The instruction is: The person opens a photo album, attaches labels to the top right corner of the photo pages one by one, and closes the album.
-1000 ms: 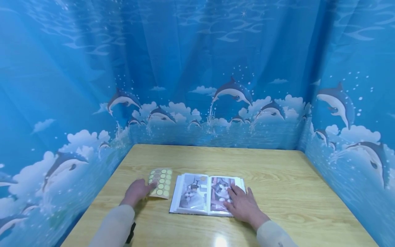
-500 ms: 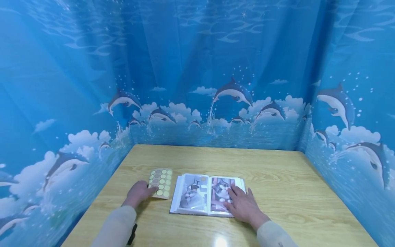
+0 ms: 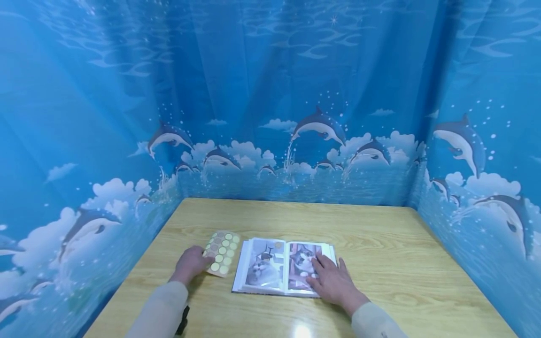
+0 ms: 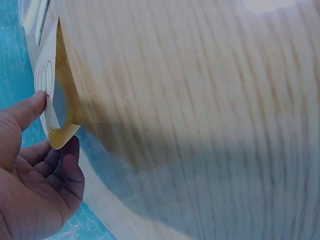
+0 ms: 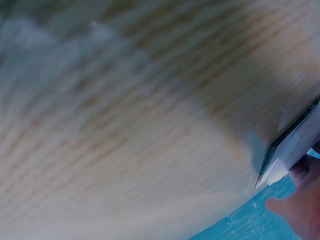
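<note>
My left hand (image 3: pixel 191 264) pinches the near left edge of a sheet of round yellow stickers (image 3: pixel 228 251), thumb on top. In the left wrist view the sticker sheet (image 4: pixel 53 75) bends up at that edge, its underside yellow-brown, with curled fingers behind it. Some circles on the sheet look duller than the others. To its right lies a small open photo album (image 3: pixel 285 274) with a cat picture on each page. One round sticker (image 3: pixel 277 244) shows at the top of the left picture. My right hand (image 3: pixel 336 281) rests on the right page, fingers spread, covering part of that picture.
Both things lie on a wood-grain table (image 3: pixel 380 244). Blue curtains (image 3: pixel 262 84) printed with dolphins hang along its back and both sides. A black item (image 3: pixel 182 321) shows beside the left sleeve.
The left thumb has shifted down to the sheet's near edge, and the sheet has turned a little, its far end swinging right. The right hand and album stay in place.
</note>
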Tool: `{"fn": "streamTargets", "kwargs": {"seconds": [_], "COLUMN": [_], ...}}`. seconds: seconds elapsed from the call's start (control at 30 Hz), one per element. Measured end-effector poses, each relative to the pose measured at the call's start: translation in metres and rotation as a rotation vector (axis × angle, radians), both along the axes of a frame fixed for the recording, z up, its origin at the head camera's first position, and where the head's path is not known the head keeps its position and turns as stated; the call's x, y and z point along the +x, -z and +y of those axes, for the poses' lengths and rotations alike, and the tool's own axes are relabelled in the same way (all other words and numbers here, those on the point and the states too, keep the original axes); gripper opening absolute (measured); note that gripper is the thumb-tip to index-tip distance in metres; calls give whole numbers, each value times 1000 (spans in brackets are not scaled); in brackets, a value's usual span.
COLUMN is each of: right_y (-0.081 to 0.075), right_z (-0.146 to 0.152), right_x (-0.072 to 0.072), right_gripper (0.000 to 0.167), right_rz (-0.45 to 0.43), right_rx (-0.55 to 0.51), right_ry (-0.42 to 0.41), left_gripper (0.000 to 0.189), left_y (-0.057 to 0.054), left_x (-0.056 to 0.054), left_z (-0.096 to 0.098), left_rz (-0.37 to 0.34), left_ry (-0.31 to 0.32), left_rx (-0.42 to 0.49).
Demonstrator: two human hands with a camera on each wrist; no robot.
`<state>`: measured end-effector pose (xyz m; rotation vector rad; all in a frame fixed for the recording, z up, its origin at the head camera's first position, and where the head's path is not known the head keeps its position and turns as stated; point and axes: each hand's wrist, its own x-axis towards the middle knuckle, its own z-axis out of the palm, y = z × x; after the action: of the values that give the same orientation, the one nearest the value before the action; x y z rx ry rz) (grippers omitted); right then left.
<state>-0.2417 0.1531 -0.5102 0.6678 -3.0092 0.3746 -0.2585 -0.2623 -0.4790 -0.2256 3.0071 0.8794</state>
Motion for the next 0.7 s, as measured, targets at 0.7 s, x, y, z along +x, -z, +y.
{"fn": "streamTargets", "kwargs": {"seconds": [0.7], "right_y": [-2], "right_z": [-1], "right_x": [0], "right_gripper": [64], "right_rz": [-23], "right_rx": [16], "right_ry": [8], "left_gripper": [47], "left_y": [-13], "left_x": [-11], "left_z": [8], "left_rz": [38], "left_ry": [-52], "left_rx": [354]}}
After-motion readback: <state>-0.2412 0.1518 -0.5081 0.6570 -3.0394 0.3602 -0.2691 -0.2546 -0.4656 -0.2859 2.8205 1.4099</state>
